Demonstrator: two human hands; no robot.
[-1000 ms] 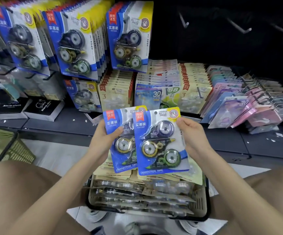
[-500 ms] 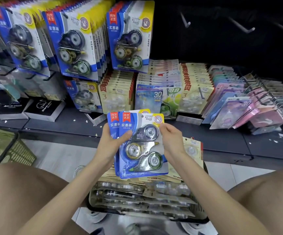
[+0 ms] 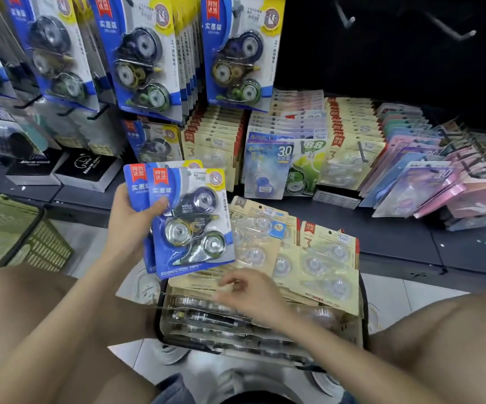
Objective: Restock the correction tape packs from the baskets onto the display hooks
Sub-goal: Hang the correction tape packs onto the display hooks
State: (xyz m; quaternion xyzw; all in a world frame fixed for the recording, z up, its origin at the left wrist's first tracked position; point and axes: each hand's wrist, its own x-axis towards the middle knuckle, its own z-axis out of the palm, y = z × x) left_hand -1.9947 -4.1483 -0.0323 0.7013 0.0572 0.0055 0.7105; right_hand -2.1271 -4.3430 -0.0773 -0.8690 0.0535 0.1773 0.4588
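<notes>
My left hand (image 3: 132, 220) grips two stacked blue correction tape packs (image 3: 190, 223) above the basket, thumb on the front card. My right hand (image 3: 250, 295) hovers low over the basket (image 3: 364, 316) with relaxed fingers, holding nothing, blurred by motion. The basket holds several beige correction tape packs (image 3: 320, 258) and clear ones. More blue packs (image 3: 142, 53) hang on the display hooks at the upper left, with another row (image 3: 237, 51) beside them.
Bare hooks (image 3: 457, 30) stick out of the dark panel at the upper right. The shelf carries rows of beige, blue and pink packs (image 3: 445, 182), plus black boxes (image 3: 90, 170). A green basket (image 3: 11, 237) stands at the left. My knees flank the basket.
My right hand let go of the front blue pack and dropped toward the basket. The two blue packs came together in my left hand, which moved left and up.
</notes>
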